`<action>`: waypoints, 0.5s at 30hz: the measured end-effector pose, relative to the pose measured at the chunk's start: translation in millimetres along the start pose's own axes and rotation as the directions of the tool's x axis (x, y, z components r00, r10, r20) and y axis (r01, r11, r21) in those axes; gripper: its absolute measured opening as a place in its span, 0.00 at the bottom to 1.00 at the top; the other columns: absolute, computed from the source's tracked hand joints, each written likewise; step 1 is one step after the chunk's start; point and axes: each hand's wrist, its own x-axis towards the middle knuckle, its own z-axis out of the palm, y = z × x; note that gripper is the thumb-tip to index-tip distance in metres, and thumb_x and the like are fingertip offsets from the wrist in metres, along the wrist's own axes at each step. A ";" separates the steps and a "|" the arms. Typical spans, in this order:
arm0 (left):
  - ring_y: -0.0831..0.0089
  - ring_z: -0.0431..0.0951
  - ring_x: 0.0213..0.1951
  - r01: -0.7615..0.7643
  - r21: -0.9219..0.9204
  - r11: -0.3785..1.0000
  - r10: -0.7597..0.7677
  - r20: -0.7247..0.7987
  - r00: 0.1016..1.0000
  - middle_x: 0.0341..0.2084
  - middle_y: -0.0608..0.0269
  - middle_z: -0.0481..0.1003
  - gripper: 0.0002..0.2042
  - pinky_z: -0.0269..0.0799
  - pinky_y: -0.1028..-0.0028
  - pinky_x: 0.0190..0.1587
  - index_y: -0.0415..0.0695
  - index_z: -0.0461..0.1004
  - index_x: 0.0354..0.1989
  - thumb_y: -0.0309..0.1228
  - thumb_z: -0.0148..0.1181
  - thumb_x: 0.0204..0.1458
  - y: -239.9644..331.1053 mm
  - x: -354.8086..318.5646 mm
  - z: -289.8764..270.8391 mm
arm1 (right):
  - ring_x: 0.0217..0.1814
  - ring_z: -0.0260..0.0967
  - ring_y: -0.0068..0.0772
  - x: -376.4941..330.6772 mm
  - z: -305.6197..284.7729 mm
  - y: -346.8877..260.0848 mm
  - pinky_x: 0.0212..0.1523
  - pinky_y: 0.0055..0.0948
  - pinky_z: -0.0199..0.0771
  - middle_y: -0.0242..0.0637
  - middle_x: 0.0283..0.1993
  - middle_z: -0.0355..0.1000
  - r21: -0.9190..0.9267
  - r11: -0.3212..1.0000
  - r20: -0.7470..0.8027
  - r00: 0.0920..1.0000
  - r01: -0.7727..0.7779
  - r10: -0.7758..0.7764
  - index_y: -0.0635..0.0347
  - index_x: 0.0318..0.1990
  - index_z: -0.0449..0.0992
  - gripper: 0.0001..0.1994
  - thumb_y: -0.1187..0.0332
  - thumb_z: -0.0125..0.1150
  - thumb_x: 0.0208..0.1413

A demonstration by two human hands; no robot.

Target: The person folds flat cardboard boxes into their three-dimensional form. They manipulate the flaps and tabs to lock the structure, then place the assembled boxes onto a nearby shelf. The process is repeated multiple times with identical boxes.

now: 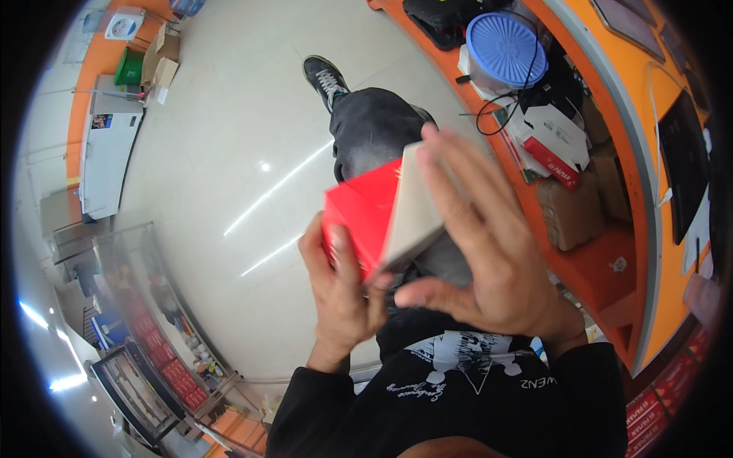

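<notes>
A small cardboard box [365, 204], glossy red on one part and plain greyish beige on the other, is held up over my lap. My left hand [340, 294] grips its red lower left side, with the thumb on the near face and the fingers wrapped round the edge. Against or just beside the beige side lies my right hand [492, 256], its fingers stretched out and its thumb spread away. Motion blurs those fingertips a little, so I cannot tell how firmly they touch. The underside of the box is hidden.
At right, an orange desk [653, 305] has shelves holding a blue-lidded tub [507, 50], a white and red carton [553, 141] and a brown box [569, 214]. A glass display case [145, 305] stands at lower left, a white chest freezer [107, 160] farther up. Below is tiled floor [229, 153].
</notes>
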 end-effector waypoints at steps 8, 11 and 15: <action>0.43 0.69 0.53 -0.087 0.103 0.991 0.092 -0.047 0.995 0.58 0.29 0.61 0.34 0.67 0.52 0.49 0.53 0.57 0.75 0.37 0.59 0.59 6.7 -14.9 24.2 | 0.70 0.60 0.70 -19.7 10.1 -1.9 0.67 0.60 0.62 0.70 0.68 0.59 -0.034 0.996 0.032 0.996 -0.086 0.087 0.77 0.68 0.62 0.53 0.32 0.63 0.52; 0.41 0.68 0.55 -0.085 0.125 0.988 0.091 -0.040 0.995 0.58 0.28 0.60 0.36 0.67 0.50 0.51 0.51 0.55 0.76 0.42 0.59 0.59 7.3 -13.9 21.2 | 0.69 0.62 0.69 -19.2 13.0 2.9 0.67 0.59 0.63 0.69 0.66 0.62 0.012 0.999 -0.014 0.999 -0.048 0.049 0.77 0.67 0.62 0.52 0.33 0.64 0.52; 0.38 0.66 0.57 -0.058 0.140 0.988 0.061 -0.022 0.998 0.59 0.26 0.58 0.41 0.66 0.48 0.53 0.48 0.52 0.77 0.50 0.60 0.59 11.0 -10.9 20.0 | 0.66 0.64 0.67 -21.7 20.3 9.3 0.64 0.56 0.68 0.66 0.63 0.65 0.223 0.974 -0.138 0.988 -0.034 0.067 0.76 0.65 0.66 0.49 0.43 0.76 0.47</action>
